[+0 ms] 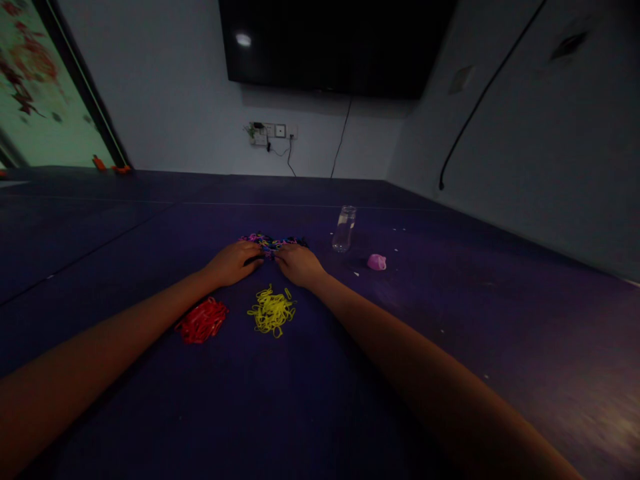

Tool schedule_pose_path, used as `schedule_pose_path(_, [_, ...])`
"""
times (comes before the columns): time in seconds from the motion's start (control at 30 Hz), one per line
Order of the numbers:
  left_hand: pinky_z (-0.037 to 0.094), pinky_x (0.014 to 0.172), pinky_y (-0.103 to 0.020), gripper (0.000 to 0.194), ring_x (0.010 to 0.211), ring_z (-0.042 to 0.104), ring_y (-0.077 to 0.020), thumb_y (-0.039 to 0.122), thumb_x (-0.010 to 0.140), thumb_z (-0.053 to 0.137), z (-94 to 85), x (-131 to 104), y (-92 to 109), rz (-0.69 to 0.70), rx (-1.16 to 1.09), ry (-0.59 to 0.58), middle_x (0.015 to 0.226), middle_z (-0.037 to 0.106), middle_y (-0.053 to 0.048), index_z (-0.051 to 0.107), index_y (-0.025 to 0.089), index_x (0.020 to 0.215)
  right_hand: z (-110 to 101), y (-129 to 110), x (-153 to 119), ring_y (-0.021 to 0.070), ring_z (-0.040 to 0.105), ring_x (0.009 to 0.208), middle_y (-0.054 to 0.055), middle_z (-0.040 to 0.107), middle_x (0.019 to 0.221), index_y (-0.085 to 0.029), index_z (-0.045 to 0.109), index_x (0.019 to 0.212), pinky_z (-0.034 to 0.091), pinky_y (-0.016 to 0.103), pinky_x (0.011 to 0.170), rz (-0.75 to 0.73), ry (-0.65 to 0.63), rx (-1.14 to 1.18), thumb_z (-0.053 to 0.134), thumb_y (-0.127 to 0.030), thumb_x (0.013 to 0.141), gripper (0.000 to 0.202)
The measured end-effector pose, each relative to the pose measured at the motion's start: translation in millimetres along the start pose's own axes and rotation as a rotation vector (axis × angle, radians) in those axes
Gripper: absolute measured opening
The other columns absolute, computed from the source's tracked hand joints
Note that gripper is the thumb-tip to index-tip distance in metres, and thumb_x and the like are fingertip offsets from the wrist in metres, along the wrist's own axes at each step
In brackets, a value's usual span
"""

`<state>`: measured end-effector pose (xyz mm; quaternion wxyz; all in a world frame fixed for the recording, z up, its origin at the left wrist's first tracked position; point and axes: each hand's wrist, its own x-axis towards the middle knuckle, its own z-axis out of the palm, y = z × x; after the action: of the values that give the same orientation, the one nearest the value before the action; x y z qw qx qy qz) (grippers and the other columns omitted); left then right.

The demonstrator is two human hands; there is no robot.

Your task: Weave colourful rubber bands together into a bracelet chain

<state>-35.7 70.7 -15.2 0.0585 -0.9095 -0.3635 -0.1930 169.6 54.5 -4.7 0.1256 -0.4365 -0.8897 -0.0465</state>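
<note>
A mixed pile of small rubber bands [273, 244], in pink, blue, yellow and dark colours, lies on the dark blue surface ahead of me. My left hand [234, 262] reaches to its left side, thumb apart from the fingers, with the fingertips at the bands. From the right, my right hand [301, 265] rests on the near edge of the pile with its fingers stretched over it. Nearer to me are a heap of yellow rubber bands [273, 311] between my forearms and a heap of red rubber bands [203, 321] beside my left forearm.
A clear jar [345, 229] stands upright to the right of the pile. Close by it sits a small pink object [377, 262], with white scraps scattered around. Beyond the surface are a wall with sockets [274, 131], hanging cables and a large dark screen [335, 43].
</note>
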Motion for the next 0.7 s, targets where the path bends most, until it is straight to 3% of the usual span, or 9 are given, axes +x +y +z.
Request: schedule_pose_path(0.7, [0.042,0.098,-0.04,0.027,0.106,0.057,-0.0223,0.025,0.09,0.047,-0.6,0.4,0.2,0.005,0.007,-0.002,0.112,0.065,-0.009,0.064,0.017,0.11,5.2,2.3,2.5,0.0208,0.055,0.107,0.012,0.064,0.113,-0.014,0.063,0.108,0.039,0.032,0.093,-0.003,0.016,0.0,0.037,-0.023,0.095,0.031])
